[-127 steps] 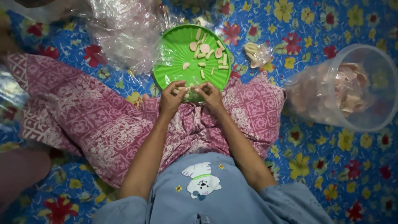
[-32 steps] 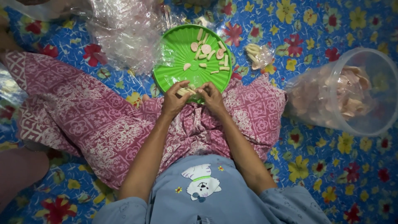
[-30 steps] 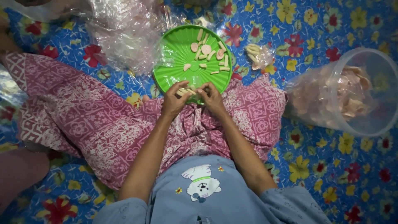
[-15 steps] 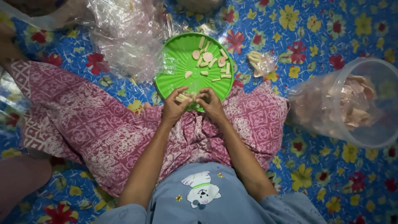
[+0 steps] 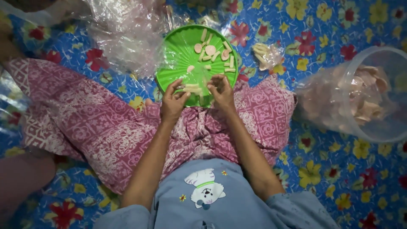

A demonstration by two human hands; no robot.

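Along the left edge of the flowered blue mat (image 5: 339,178): a pink patterned cloth (image 5: 85,123) over the person's crossed legs, running rightward across the lap. Upper left of the mat: crumpled clear plastic wrap (image 5: 127,34), lying against the left rim of a round green plate (image 5: 178,51). Plate: rests at the top middle of the mat, just beyond the knees; pale sliced pieces (image 5: 212,53), rounds and short sticks, lie scattered on its upper right part. Left hand (image 5: 173,101): at the plate's near rim, fingers curled, pinching one end of a small pale strip (image 5: 191,88). Right hand (image 5: 221,91): just beside it, fingertips bent and closed on something small at the strip's other end; whether it grips the strip itself cannot be told. Right of the plate: a small clear bag of pale pieces (image 5: 265,55). Right edge of the mat: a clear plastic tub (image 5: 373,127) holding a bag of pinkish pieces.
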